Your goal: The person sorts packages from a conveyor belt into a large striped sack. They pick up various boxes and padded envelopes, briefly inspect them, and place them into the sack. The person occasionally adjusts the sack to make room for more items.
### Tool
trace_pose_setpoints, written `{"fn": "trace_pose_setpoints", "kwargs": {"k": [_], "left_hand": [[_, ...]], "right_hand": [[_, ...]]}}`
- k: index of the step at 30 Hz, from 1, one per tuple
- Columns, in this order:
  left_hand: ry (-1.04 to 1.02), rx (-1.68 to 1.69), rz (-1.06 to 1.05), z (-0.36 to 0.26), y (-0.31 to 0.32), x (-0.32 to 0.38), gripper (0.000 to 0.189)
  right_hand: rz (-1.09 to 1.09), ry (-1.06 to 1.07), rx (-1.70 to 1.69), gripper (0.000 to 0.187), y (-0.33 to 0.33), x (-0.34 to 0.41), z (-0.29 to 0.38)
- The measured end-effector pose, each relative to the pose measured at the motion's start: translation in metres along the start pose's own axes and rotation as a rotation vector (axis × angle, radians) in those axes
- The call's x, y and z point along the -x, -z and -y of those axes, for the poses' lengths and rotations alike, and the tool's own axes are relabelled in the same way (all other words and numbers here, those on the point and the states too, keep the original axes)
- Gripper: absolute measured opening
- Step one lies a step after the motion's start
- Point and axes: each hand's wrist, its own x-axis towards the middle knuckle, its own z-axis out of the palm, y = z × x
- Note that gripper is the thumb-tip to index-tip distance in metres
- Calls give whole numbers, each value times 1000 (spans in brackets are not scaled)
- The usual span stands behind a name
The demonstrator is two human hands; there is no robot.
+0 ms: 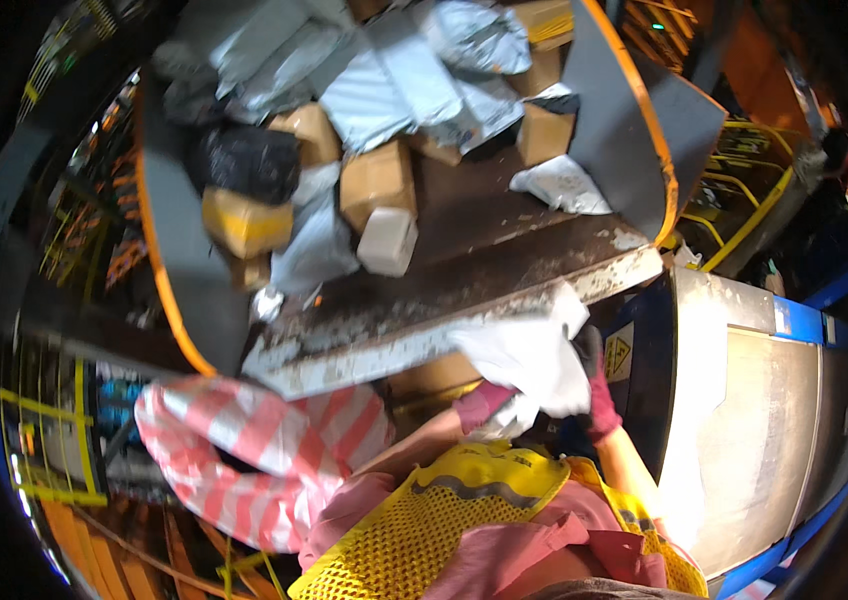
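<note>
A blurred white plastic mailing bag [533, 360] is between my two hands, in front of a worn metal lip at the chute's lower edge. My left hand [485, 406], in a maroon glove, reaches in at its lower left; the bag hides the fingers. At its right edge is my right hand [595, 379], in a maroon and dark glove, gripping the bag's side. Beneath the lip, a brown cardboard box [435, 375] shows partly behind the bag. By my left forearm bulges a red-and-white striped woven sack [266, 457].
Grey and white mailers [371, 97], a black bag [248, 165] and cardboard boxes [377, 180] lie piled in the chute [461, 217]. Orange-edged side walls [619, 127] flank it. A metal-and-blue machine housing [754, 420] with a warning sign stands close at right. Yellow railings [45, 405] are at left.
</note>
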Motion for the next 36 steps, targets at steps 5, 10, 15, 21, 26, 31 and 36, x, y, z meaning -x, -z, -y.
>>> {"fn": "trace_pose_setpoints", "kwargs": {"k": [5,10,15,21,26,31,36], "left_hand": [[110,259,-137,0,-55,110,30],[12,545,-534,-11,-55,207,30],[-211,557,-759,-24,-68,282,30],[-71,608,-1071,-10,-31,459,38],[-351,1134,-1762,88,-37,642,33],[-190,1011,-2368,202,-19,791,38],[-233,765,-2680,245,83,894,76]], "right_hand": [[360,-132,-64,55,-79,39,-24],[499,-153,36,58,-135,87,-47],[670,-103,180,61,-186,113,-71],[885,-105,311,65,-262,126,-101],[818,-413,293,63,-311,155,-154],[854,-568,245,57,-337,188,-193],[852,-334,619,48,-352,191,-201]]}}
